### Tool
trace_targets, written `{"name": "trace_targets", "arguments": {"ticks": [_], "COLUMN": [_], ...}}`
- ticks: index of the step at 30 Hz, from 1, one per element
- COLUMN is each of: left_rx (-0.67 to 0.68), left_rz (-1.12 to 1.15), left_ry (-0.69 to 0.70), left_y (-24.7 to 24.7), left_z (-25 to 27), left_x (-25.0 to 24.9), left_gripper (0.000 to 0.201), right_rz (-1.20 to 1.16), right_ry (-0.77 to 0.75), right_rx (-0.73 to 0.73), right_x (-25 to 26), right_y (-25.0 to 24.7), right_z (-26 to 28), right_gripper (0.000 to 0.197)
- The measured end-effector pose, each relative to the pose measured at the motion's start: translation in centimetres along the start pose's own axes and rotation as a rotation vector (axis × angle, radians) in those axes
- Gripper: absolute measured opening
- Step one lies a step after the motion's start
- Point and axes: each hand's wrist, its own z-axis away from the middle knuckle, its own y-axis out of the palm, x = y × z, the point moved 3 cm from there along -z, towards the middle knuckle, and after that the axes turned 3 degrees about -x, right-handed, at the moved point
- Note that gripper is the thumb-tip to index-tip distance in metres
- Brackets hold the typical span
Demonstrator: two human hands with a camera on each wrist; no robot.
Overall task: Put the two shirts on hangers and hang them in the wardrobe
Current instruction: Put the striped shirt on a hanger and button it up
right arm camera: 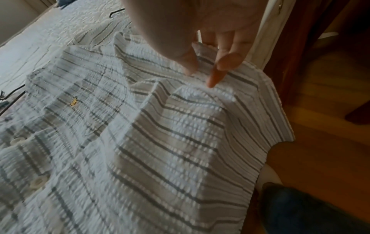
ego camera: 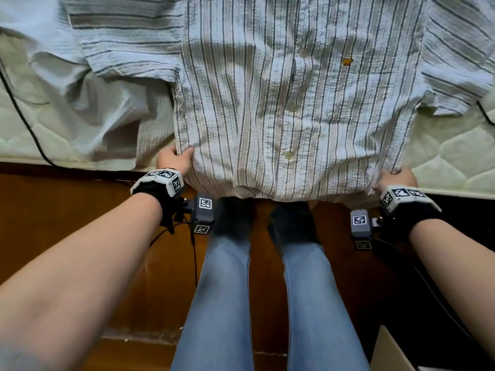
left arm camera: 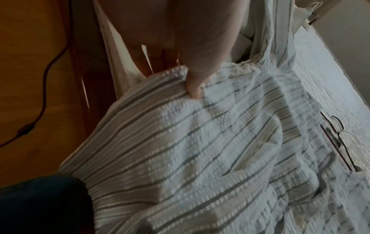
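Observation:
A striped seersucker shirt (ego camera: 281,103) with a small orange bear logo lies front-up and buttoned on the bed, its hem hanging over the bed's near edge. My left hand (ego camera: 175,160) grips the hem's left corner, thumb on top (left arm camera: 195,88). My right hand (ego camera: 396,178) pinches the right corner between thumb and fingers (right arm camera: 200,74). A second, paler shirt (ego camera: 107,116) lies crumpled to the left, partly under the striped one. A thin dark hanger (left arm camera: 338,139) rests on the mattress beyond the shirt; another dark hanger hook (right arm camera: 116,12) shows in the right wrist view.
The quilted mattress (ego camera: 455,156) sits on a dark wooden bed frame (ego camera: 67,210). A black cable (ego camera: 21,111) runs across the mattress at the left. My legs in jeans (ego camera: 222,303) stand against the bed. A cardboard box corner (ego camera: 393,352) is at the lower right.

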Motion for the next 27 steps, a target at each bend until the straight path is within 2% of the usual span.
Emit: {"name": "trace_targets", "arguments": {"ticks": [2, 4, 6, 9, 11, 12, 15, 18, 21, 27], "left_rx": [-0.083, -0.125, -0.115, -0.025, 0.036, 0.025, -0.073, -0.111, -0.151, -0.201], "left_rz": [-0.023, -0.04, 0.007, 0.026, -0.012, -0.055, -0.19, -0.291, -0.366, -0.392], "left_ry": [-0.021, -0.072, -0.076, -0.064, -0.044, -0.014, 0.071, 0.059, 0.05, -0.02], "left_y": [-0.9, -1.5, -1.3, -0.1, 0.4, 0.4, -0.2, -1.1, -1.6, -2.4], "left_z": [-0.8, -1.1, -0.9, 0.5, 1.3, 1.5, 1.4, 1.0, 0.5, -0.3], "left_x": [0.2, 0.4, 0.2, -0.1, 0.3, 0.6, 1.6, 1.6, 0.9, 0.8], "left_gripper": [0.027, 0.04, 0.045, 0.054, 0.07, 0.067, 0.037, 0.024, 0.02, 0.027], "right_rz": [-0.023, -0.073, -0.102, -0.136, -0.056, -0.011, 0.131, 0.22, 0.239, 0.184], "right_ry": [0.007, 0.007, -0.004, -0.003, -0.013, -0.021, -0.07, -0.116, -0.141, -0.046], "right_rx": [-0.05, -0.081, -0.074, 0.029, 0.09, 0.095, 0.071, 0.011, -0.057, -0.074], "right_x": [-0.2, -0.1, -0.1, -0.9, -1.1, -1.2, -1.4, -1.6, -1.2, -2.0], "right_y": [-0.6, -1.1, -0.6, 0.7, 0.6, 0.4, -0.4, -1.0, -1.4, -2.4], "right_z": [0.0, 0.2, 0.4, 0.3, 0.7, 0.8, 0.7, 0.1, -0.1, -1.6], "right_gripper": [0.029, 0.024, 0.005, 0.031, 0.023, 0.019, 0.022, 0.021, 0.027, 0.028]}}
